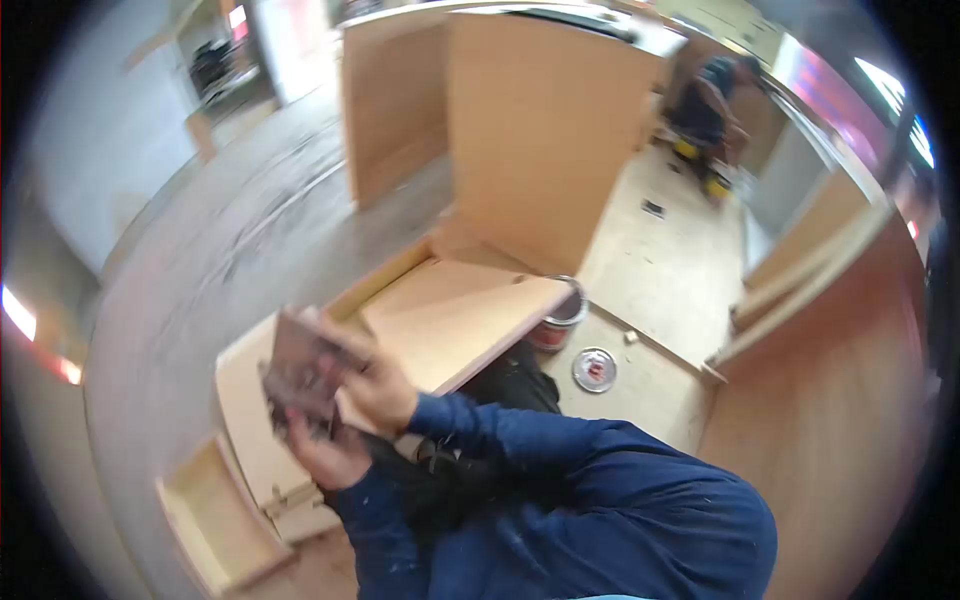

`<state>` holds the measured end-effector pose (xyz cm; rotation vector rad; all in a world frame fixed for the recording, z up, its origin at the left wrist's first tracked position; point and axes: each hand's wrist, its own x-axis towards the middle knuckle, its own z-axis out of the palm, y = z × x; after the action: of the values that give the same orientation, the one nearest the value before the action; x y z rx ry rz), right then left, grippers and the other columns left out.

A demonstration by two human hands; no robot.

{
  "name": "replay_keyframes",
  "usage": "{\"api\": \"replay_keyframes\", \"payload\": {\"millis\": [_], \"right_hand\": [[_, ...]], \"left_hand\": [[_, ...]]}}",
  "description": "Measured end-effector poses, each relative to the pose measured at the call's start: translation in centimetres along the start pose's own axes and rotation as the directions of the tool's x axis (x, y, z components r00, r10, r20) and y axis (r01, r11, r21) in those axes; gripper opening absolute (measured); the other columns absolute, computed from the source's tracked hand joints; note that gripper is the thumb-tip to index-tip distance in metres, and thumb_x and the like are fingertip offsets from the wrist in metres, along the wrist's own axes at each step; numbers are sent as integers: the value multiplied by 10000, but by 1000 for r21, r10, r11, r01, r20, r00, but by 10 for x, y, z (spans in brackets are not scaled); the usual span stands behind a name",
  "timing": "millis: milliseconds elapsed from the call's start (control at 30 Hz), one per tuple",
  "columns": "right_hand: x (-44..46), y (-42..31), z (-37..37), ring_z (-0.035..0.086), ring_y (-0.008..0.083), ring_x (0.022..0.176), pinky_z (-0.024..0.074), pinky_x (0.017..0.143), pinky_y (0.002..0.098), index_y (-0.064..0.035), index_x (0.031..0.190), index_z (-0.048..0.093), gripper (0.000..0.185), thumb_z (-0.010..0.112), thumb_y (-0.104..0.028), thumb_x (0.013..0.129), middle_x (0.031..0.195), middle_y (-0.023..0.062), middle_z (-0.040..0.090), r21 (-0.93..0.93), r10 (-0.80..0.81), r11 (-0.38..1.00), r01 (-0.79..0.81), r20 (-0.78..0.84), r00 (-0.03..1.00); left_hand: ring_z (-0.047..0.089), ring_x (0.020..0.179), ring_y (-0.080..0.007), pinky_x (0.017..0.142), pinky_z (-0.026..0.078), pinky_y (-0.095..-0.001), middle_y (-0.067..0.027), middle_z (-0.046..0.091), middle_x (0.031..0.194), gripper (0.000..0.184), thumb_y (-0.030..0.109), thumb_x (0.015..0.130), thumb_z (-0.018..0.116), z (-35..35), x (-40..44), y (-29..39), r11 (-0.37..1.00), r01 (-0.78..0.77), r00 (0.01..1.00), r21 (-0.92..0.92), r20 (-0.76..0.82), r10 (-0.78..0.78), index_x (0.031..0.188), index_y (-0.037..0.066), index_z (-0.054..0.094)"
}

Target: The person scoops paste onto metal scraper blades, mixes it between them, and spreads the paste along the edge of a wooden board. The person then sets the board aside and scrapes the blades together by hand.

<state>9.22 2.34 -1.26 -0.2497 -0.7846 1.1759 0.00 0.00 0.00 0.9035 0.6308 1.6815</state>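
Between both hands is a flat, dark brownish rectangular piece (305,365), blurred, so its kind cannot be made out. My left hand (330,455) grips its lower edge, with the fingers closed around it. My right hand (378,385) is closed on its right side. Below and behind the hands lie pale wooden panels (465,300), one with a raised edge strip. A paint-type can (560,318) stands beside the panel's right corner. Its round metal lid (595,370), with a reddish smear in the middle, lies on the plywood floor.
A tall wooden cabinet (545,130) stands ahead. A shallow wooden tray-like box (220,515) sits at lower left. Wooden panels (820,400) rise along the right side. A co-worker (710,110) crouches at the back right, near yellow tools. A small dark item (653,209) lies on the floor.
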Motion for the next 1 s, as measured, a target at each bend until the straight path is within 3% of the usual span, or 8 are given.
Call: {"api": "replay_keyframes", "payload": {"millis": [100,167,333,567,633,833,967,1000], "right_hand": [[-6,-25,-52,601,187,1124,311,1132,361,-32,1331,578,475,518,103,879,1192,153,656,-594,-216,739,316,236,947],[-1,-70,-45,631,281,954,397,1059,381,-78,1301,614,461,568,69,866,1004,123,650,-681,-178,636,364,329,927],[-22,-73,-62,625,352,923,515,831,418,-111,1303,613,437,585,9,884,979,141,622,-811,104,532,245,350,931],[-17,-94,-62,631,395,963,521,834,443,-115,1285,617,435,594,-6,864,1030,181,619,-785,307,576,227,466,830],[-31,-94,-54,632,411,970,519,843,454,-107,1272,623,423,588,-20,859,1042,201,633,-909,320,400,116,257,912],[-28,-105,-62,640,398,986,510,864,461,-48,1309,570,449,573,-13,861,1064,222,665,-903,392,389,182,341,854],[-14,-124,-57,644,376,1013,502,894,460,-41,1329,551,476,585,12,856,1066,216,669,-752,270,587,301,532,803],[-11,-106,-59,639,335,917,496,802,439,-71,1186,634,371,630,-60,815,974,154,673,-796,-90,338,503,504,859]], "left_hand": [[550,1238,-326,1048,451,-408,-192,508,1398,564,214,959,572,19,-17,-47,995,-86,981,-44,-181,76,1445,-5,387],[555,1235,-314,1034,465,-407,-184,527,1377,528,188,958,571,20,-19,-60,994,-93,988,-65,-128,84,1417,-18,413],[569,1215,-326,1003,493,-406,-186,539,1361,473,149,960,574,8,-40,-86,997,-75,905,8,-418,71,1387,-7,442],[600,1162,-328,961,524,-431,-198,552,1331,460,125,951,602,-1,-40,-76,980,-104,875,169,-454,171,1371,6,455],[610,1139,-325,938,537,-422,-208,562,1304,431,112,949,605,1,-39,-75,980,-146,889,136,-417,190,1343,-7,477],[609,1138,-338,955,526,-416,-216,579,1271,407,114,942,621,-11,-41,-70,958,-132,866,255,-440,236,1311,-17,510],[585,1180,-329,982,498,-421,-213,560,1300,448,164,948,620,-24,-38,-66,992,-66,894,104,-436,105,1340,-13,498],[577,1194,-326,991,489,-423,-212,554,1310,462,181,949,620,-25,-38,-64,998,-41,902,54,-427,60,1350,-12,494]]}}
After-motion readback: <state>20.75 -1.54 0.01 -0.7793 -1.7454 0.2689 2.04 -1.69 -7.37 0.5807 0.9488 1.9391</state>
